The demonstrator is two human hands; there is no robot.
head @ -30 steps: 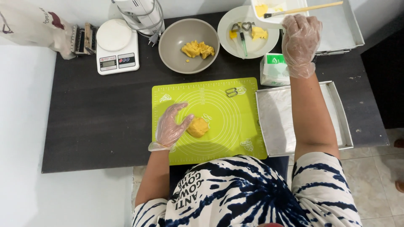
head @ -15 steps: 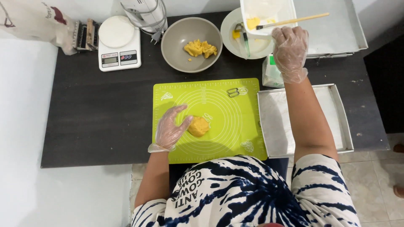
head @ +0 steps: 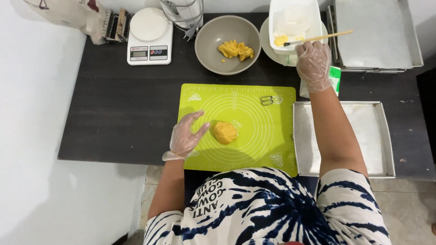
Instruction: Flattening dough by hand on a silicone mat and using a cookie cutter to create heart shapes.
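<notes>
Left hand: We see the left hand (head: 186,136) in a thin clear glove. It lies flat on the green mat (head: 254,149) with its fingers spread wide open. It holds nothing. Its thumb points at the dough ball and is just beside it.

Dough ball: The yellow dough ball (head: 225,132) sits on the green mat, near the middle, a bit toward the person. We cannot tell if the thumb touches it.

Right hand: The right hand (head: 314,63) wears a clear glove too. It reaches far out to the white tub (head: 295,18) at the back of the table. Its fingers are bent down over the near edge of the tub, by the stick. We cannot tell if they grip the tub or the stick.

White tub: It is a long white box with a small bit of yellow stuff inside. A thin wooden stick (head: 320,37) lies across it, and one end pokes out to the right.

Grey bowl: The grey bowl (head: 213,50) stands behind the mat. It has more yellow dough (head: 236,49) in it.

Small cutter: A little metal cutter (head: 267,100) lies at the far side of the mat.

Trays: A flat metal tray (head: 377,136) lies just right of the mat, under the right arm. More trays (head: 377,36) are stacked at the back right.

Scale: A white kitchen scale (head: 150,36) stands at the back left on the dark table (head: 118,113).
</notes>
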